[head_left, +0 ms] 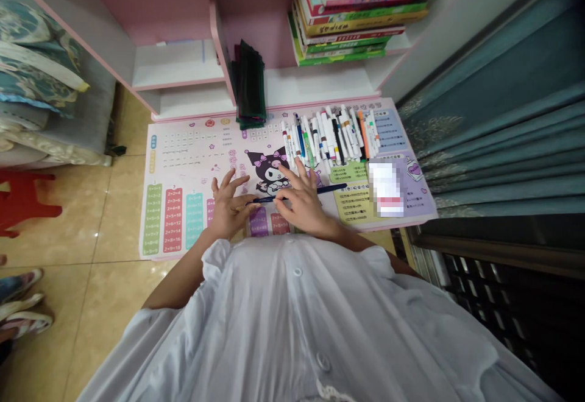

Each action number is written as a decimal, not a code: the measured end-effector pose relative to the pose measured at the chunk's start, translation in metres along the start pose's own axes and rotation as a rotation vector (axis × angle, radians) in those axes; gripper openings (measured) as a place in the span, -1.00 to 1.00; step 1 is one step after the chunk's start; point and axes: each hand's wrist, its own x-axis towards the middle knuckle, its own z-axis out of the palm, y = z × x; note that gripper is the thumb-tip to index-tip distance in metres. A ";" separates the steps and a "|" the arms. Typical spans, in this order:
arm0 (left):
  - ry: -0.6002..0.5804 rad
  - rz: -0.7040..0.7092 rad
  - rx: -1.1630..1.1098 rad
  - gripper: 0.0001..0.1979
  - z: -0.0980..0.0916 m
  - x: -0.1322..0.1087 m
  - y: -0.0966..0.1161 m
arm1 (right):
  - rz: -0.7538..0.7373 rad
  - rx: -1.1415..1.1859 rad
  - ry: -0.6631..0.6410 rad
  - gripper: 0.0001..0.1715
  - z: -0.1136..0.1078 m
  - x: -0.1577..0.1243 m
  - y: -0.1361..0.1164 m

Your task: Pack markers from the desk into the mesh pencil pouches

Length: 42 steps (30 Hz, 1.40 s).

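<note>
A long dark blue pen (329, 189) lies level across the pink desk mat (183, 164). My left hand (228, 206) pinches its left end with thumb and forefinger, the other fingers spread upward. My right hand (301, 201) grips the pen's middle, its upper fingers raised. Both hands hover just above the cartoon character printed on the mat (269, 169). Behind my right hand lies a row of several marker pens (329, 137), mostly white-bodied with coloured caps.
A dark green bundle (249, 85) leans against the pink shelf divider. Stacked books (356, 12) fill the right shelf. A blurred white patch (386, 189) sits on the mat's right side. Teal curtain (503, 122) hangs right; red stool (22, 201) and shoes (21, 307) on the floor left.
</note>
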 end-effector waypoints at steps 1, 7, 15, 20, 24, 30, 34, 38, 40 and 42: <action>-0.001 -0.004 -0.002 -0.73 -0.001 0.000 0.000 | 0.004 0.002 -0.002 -0.79 -0.001 0.000 0.001; 0.005 0.003 0.006 -0.71 -0.001 0.001 0.001 | 0.017 -0.001 -0.006 -0.79 -0.004 -0.001 0.001; -0.051 -0.062 0.027 -0.67 -0.004 0.001 0.001 | 0.045 0.011 -0.008 -0.76 -0.005 -0.003 0.008; -0.033 -0.057 0.028 -0.67 -0.004 0.001 0.000 | 0.053 0.020 -0.010 -0.76 -0.006 -0.004 0.011; -0.035 -0.061 0.030 -0.67 -0.006 0.001 -0.001 | 0.058 0.017 -0.010 -0.76 -0.010 -0.005 0.014; -0.048 -0.070 0.031 -0.66 -0.006 0.001 -0.002 | 0.055 -0.004 -0.004 -0.77 -0.012 -0.007 0.017; -0.026 -0.044 0.024 -0.68 -0.005 0.001 -0.001 | 0.065 -0.001 -0.006 -0.77 -0.012 -0.009 0.019; -0.006 -0.040 0.014 -0.69 -0.005 0.001 -0.002 | 0.087 0.010 0.002 -0.79 -0.014 -0.011 0.021; -0.018 -0.050 0.019 -0.68 -0.006 0.000 -0.003 | 0.094 0.010 0.007 -0.79 -0.015 -0.011 0.023; -0.032 -0.064 0.028 -0.68 -0.006 0.000 -0.005 | 0.100 0.008 0.010 -0.79 -0.016 -0.012 0.026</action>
